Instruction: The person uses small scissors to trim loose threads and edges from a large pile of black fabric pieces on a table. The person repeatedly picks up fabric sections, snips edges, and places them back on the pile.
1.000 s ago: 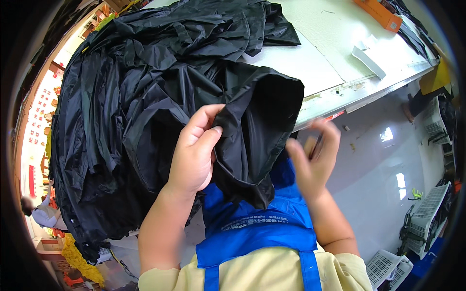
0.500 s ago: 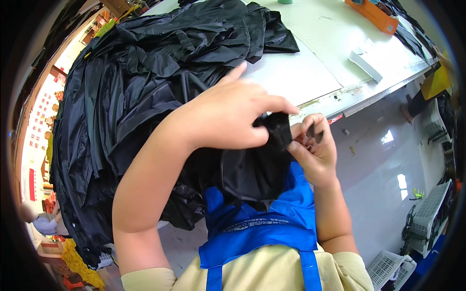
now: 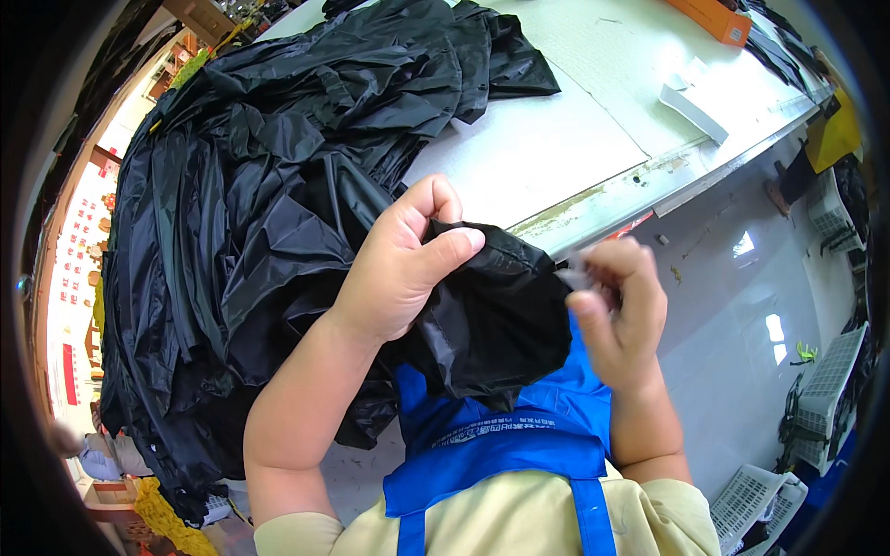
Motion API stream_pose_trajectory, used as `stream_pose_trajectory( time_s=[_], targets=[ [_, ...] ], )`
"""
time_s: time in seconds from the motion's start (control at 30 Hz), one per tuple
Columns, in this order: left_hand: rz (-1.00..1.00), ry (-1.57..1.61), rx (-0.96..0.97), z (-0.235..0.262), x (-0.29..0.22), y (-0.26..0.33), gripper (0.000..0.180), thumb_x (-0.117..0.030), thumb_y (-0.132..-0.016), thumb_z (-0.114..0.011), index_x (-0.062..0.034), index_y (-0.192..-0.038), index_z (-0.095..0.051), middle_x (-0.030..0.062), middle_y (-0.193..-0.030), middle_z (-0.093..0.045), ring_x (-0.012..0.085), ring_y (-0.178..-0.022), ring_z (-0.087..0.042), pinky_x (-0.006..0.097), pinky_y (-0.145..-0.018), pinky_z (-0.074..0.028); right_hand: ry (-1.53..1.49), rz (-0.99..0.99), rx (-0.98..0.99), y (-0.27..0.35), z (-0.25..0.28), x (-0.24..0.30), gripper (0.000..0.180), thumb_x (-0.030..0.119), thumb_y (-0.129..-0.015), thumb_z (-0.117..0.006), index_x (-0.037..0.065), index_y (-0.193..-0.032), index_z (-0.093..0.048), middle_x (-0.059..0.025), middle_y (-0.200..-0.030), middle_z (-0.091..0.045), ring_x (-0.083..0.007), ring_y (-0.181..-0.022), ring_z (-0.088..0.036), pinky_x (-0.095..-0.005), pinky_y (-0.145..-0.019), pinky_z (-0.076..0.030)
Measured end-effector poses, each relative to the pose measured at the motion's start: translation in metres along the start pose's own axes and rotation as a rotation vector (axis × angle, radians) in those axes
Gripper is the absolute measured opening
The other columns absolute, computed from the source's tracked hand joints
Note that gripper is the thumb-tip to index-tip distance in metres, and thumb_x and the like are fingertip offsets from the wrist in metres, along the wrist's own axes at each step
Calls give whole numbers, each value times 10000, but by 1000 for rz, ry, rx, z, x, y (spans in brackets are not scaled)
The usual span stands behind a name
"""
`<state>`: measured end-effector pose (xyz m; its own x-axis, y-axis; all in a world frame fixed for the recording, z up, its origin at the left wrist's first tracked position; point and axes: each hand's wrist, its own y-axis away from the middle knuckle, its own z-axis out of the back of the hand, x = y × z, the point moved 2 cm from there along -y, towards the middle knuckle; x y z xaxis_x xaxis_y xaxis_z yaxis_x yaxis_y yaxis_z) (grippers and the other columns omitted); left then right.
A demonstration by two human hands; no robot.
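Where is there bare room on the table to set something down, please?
On the white table, the widest bare patch lies between the black fabric heap, the bent white piece and the near edge. The heap crowds the left side; the orange box and dark strips crowd the far right. Avoid the left hand, pinching fabric.

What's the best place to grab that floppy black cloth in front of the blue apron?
I'd pinch the black cloth by its upper edge, coming from the left, as the left hand does. That edge is thin and uppermost, while the cloth below droops in loose folds that would probably be harder to hold neatly.
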<state>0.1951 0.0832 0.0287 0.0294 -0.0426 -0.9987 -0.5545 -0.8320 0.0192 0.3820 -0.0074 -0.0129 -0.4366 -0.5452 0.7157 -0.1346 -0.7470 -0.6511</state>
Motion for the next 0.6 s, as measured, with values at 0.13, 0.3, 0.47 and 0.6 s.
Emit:
stream_pose_trajectory(
  time_s=[0.13, 0.3, 0.47, 0.6],
  targets=[
    [-79, -31, -27, -5, 1, 1, 211, -78, -823, -627, -116, -860, -424, -49, -808, -404, 28, -744, -367, 181, -679, -329, 179, 1, -118, 3, -4, 12, 358, 21, -613, -820, -1, -905, -613, -106, -815, -585, -197, -671, -599, -272, -562, -501],
    [-112, -40, -16, -7, 1, 5, 192, -65, -844, -617, -99, -889, -434, -33, -834, -408, 33, -782, -377, 176, -668, -343, 177, -50, -90, -2, -6, 19, 337, 46, -611, -833, 3, -875, -629, -97, -794, -591, -182, -651, -603, -270, -553, -508],
    [-126, -38, -18, -8, 5, 6, 191, -58, -841, -616, -92, -891, -435, -22, -844, -422, 40, -815, -389, 177, -688, -355, 179, -56, -98, -3, -8, 21, 305, 46, -617, -828, 4, -843, -629, -84, -753, -590, -176, -610, -596, -268, -539, -498],
    [-127, -47, -3, -6, 6, 6, 182, -53, -843, -612, -85, -893, -440, -20, -853, -427, 42, -819, -392, 182, -700, -363, 189, -18, -108, -5, -9, 23, 292, 41, -616, -825, 9, -827, -625, -82, -736, -588, -178, -598, -592, -267, -525, -486]
  ],
)
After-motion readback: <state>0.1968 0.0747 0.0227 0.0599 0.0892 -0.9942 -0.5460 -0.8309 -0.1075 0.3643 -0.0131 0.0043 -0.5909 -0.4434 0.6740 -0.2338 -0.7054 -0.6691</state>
